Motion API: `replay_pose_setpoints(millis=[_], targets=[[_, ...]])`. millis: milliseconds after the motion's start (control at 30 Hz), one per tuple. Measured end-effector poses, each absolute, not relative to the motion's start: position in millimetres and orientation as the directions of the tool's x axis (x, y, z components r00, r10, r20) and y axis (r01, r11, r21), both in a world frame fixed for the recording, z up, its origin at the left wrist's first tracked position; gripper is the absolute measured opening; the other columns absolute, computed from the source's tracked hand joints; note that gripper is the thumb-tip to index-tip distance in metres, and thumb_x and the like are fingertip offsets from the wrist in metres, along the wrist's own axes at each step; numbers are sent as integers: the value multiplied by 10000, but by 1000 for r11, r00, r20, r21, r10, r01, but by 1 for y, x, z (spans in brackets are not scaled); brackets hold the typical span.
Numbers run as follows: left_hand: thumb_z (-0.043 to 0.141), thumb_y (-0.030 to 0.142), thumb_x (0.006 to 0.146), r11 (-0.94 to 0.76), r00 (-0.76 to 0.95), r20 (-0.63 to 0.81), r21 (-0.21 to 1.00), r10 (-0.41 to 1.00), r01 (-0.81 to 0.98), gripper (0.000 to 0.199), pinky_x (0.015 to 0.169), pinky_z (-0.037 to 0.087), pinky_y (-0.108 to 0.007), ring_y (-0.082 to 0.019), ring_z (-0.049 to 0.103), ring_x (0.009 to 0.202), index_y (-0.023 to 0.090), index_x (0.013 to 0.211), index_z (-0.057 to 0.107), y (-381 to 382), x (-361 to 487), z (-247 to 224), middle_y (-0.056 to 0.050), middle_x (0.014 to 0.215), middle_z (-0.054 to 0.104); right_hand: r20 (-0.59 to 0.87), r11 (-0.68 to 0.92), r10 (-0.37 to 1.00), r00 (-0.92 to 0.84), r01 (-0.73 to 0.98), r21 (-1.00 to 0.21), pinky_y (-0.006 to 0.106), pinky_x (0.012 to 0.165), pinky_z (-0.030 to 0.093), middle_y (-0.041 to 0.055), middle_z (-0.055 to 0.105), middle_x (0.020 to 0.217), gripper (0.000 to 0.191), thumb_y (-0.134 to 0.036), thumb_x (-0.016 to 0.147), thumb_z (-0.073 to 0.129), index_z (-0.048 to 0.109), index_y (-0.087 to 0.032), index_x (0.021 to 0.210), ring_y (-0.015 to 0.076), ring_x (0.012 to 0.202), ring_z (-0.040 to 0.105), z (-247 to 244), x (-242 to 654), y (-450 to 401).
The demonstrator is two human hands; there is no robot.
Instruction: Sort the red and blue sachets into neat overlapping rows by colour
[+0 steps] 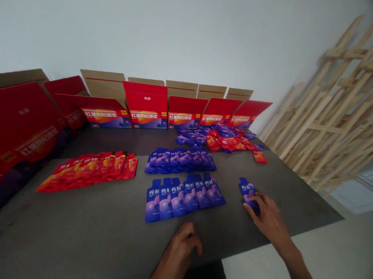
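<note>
My right hand [267,215] has its thumb and fingers on the lower edges of a purple pouch [247,190], which lies on the table with its spout pointing away from me. My left hand [181,248] is loosely curled near the front edge, and nothing shows in its fingers. Just beyond it lies a row of overlapping purple pouches [183,198], spouts away from me. Behind that row is a thicker stack of purple pouches [179,160]. To the left, red pouches [91,169] lie fanned in an overlapping stack.
A loose heap of red and purple pouches [225,138] lies at the back right, with a single red pouch [260,157] at its edge. Several open red cartons [147,104] line the table's back and left. Wooden frames [323,124] lean against the wall at right.
</note>
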State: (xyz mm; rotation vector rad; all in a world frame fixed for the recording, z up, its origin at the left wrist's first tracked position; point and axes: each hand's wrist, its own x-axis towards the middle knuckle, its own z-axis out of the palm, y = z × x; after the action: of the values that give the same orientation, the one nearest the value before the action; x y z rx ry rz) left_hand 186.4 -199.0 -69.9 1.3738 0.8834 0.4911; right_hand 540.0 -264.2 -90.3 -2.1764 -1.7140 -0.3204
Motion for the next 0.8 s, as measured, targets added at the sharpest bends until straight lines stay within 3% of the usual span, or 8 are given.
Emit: replay_pose_setpoints(millis=[67,167,233,367,433,533,633,800], targets=[[521,253,897,115,582,-220,971,783,211,231,673,474,-271,-160,557,725,206,674,558,-197,176,-77,-2,730,552,377,-325,861,341,940,-107,521,939,502,186,593,1240,509,-616,945,498,627,-185,1184,357,1075,597,-92,537,-262],[481,263,957,-181,596,-24,943,802,281,272,685,527,-292,-155,576,695,224,713,596,-191,151,-79,-7,743,558,340,-439,823,455,889,-127,527,910,511,211,622,1132,580,-569,939,478,571,-130,1306,375,1034,608,-92,541,-249],[494,279,979,-356,597,103,877,796,323,257,746,547,-307,-167,603,779,237,778,648,-185,132,-76,-21,820,572,306,-468,811,499,867,-174,519,881,526,198,636,1062,580,-541,916,503,564,-130,1321,369,989,626,-88,541,-238],[512,280,1005,-560,485,325,669,812,490,193,922,550,-367,-214,613,1042,273,1109,675,-172,103,-65,-57,1063,609,333,-461,767,549,831,-310,492,839,547,184,635,1036,535,-509,875,570,580,-159,1280,351,935,646,-63,506,-221],[522,296,1001,-579,427,392,577,815,576,272,1010,534,-431,-249,588,1165,272,1256,616,-166,96,-63,-80,1206,609,373,-386,757,536,828,-406,477,855,548,188,620,1115,534,-494,892,574,549,-181,1324,340,972,647,-48,463,-214],[504,349,1005,-555,395,392,542,831,631,451,1094,491,-510,-289,547,1289,259,1446,480,-160,93,-64,-103,1379,581,381,-191,820,427,832,-521,500,906,533,161,612,1188,505,-443,914,576,515,-228,1366,333,1052,631,-32,382,-199],[429,378,1034,-498,355,350,590,867,635,530,1134,455,-542,-287,530,1346,244,1543,368,-159,94,-67,-110,1443,568,388,-58,863,322,828,-558,572,982,483,152,612,1219,502,-374,888,608,525,-229,1362,361,1146,588,-27,309,-182],[345,402,1064,-339,257,229,739,939,582,555,1176,408,-559,-265,491,1411,260,1597,283,-162,92,-70,-107,1525,516,261,-78,928,267,823,-563,677,1052,382,244,520,1400,609,-357,881,612,492,-166,1446,451,1293,486,-36,245,-162]])
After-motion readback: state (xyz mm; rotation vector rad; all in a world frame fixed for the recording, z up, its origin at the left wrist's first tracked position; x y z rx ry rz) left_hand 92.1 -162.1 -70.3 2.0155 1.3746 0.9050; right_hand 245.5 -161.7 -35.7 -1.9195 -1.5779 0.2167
